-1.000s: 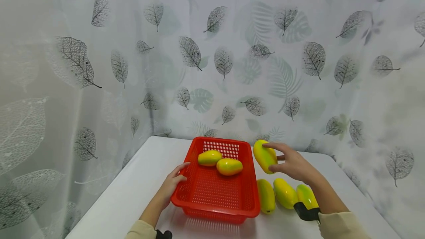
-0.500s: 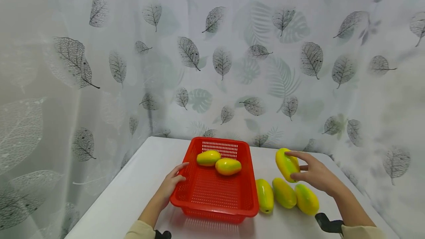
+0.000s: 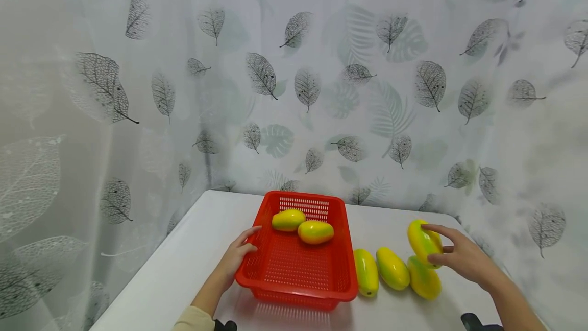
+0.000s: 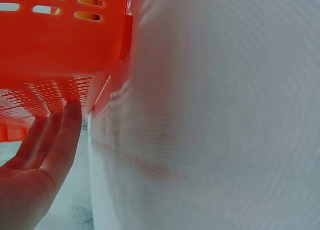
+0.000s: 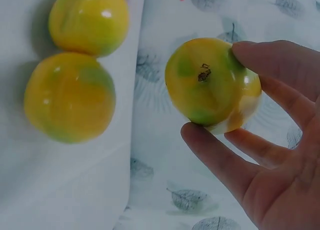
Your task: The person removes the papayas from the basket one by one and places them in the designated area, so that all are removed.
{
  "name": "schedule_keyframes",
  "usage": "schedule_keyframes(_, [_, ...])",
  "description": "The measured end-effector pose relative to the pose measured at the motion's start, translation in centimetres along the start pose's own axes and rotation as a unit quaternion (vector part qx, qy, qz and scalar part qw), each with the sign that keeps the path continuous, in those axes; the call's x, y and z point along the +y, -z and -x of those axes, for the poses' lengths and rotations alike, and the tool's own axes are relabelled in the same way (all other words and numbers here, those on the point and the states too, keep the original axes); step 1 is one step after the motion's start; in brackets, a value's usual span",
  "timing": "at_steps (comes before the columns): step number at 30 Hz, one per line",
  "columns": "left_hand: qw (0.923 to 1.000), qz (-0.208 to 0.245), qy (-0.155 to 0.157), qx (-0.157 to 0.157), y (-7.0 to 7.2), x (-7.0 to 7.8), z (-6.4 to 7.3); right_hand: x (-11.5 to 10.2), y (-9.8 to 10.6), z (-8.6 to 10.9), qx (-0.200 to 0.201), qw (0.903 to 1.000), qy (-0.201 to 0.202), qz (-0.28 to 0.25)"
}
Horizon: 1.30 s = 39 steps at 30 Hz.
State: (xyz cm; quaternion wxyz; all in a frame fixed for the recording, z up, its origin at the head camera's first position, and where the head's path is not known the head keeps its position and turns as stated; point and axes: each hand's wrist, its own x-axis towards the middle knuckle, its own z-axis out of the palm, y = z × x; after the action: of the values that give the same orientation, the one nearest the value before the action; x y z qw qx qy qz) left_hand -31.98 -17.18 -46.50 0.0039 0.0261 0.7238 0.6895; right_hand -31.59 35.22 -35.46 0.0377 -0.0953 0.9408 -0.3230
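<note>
My right hand [image 3: 466, 257] holds a yellow-green papaya [image 3: 423, 243] between thumb and fingers, at the right of the table. In the right wrist view this papaya [image 5: 210, 84] shows its end with a small dark scar. Below it in the head view lies another papaya [image 3: 424, 280], partly covered; whether the two touch I cannot tell. My left hand [image 3: 233, 259] rests at the left side of a red plastic basket [image 3: 298, 269]. In the left wrist view the fingers [image 4: 65, 135] reach nearly straight to the slotted basket wall. Two papayas [image 3: 315, 232] lie inside the basket, toward its back.
Between the basket and the right hand, two more papayas lie on the white table [image 3: 216, 218]: one beside the basket wall [image 3: 366, 272] and one further right [image 3: 393, 268]. A leaf-patterned curtain [image 3: 294, 91] hangs behind and at the sides.
My right hand has moved rightward and down with the papaya, from beside the basket's back right corner to over the rightmost papaya. The left hand and basket stay put.
</note>
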Motion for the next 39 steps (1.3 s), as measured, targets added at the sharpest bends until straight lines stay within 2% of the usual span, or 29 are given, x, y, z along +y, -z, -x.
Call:
schedule_keyframes(9, [1.0,0.001,0.003,0.0,0.1,0.0,-0.1,3.1,0.2,0.3,-0.004,0.9999,-0.012,0.011])
schedule_keyframes(17, [1.0,0.0,0.002,0.005,-0.1,0.0,0.2,5.8,-0.4,0.2,-0.006,0.9965,-0.073,0.039])
schedule_keyframes(21, [1.0,0.0,0.001,0.007,-0.1,0.0,0.1,6.8,-0.5,0.2,-0.008,0.9954,-0.084,0.046])
schedule_keyframes(30, [1.0,0.001,0.006,0.005,-0.1,0.0,0.2,8.6,-1.2,0.4,-0.03,0.9935,-0.099,0.047])
schedule_keyframes(39, [1.0,0.002,0.005,-0.003,0.0,-0.1,0.0,8.8,-2.1,0.6,-0.032,0.992,-0.111,0.052])
